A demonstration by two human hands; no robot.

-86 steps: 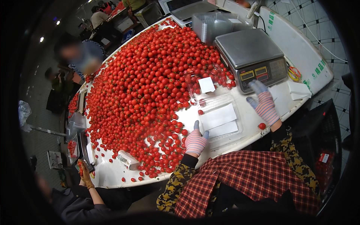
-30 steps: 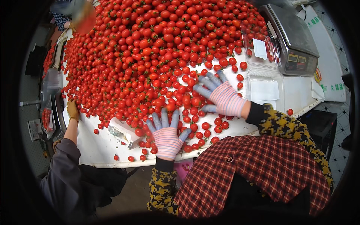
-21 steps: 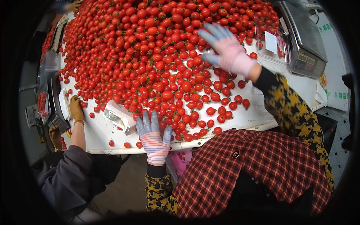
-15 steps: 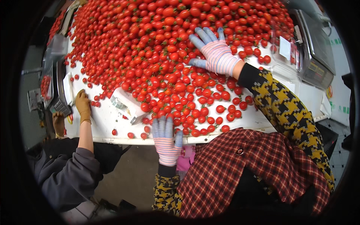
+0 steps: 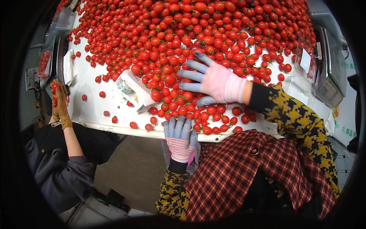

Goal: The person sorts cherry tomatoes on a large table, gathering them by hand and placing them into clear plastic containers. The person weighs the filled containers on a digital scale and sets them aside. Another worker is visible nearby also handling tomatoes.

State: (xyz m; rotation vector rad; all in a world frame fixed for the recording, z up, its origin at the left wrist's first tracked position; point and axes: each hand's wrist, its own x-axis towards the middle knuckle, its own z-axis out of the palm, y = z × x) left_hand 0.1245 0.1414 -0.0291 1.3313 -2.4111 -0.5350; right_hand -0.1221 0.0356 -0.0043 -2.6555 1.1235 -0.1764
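Observation:
Cherry tomatoes (image 5: 167, 34) lie in a big red heap across the white table (image 5: 89, 108), thinning out toward its near edge. My right hand (image 5: 223, 82), in a pink and white glove with blue-grey fingers, rests palm down over the loose tomatoes with its fingers spread. At the near edge is my left hand (image 5: 180, 139) in a striped glove, fingers stretched out beside the closest tomatoes. Neither hand grasps anything visible. A white container with a clear window (image 5: 133, 91) lies tilted among the tomatoes, left of my hands.
A co-worker's gloved hands (image 5: 63, 108) hold several tomatoes at the left. On the right stand a scale (image 5: 331, 72) and clear plastic boxes (image 5: 299, 89). More plastic boxes (image 5: 63, 21) and a white stack (image 5: 69, 68) are at the far left.
My right hand has come nearer to the front edge, its fingers now pointing left. My left hand stays at the edge. The co-worker's hand has left the table and holds tomatoes. The view has shifted.

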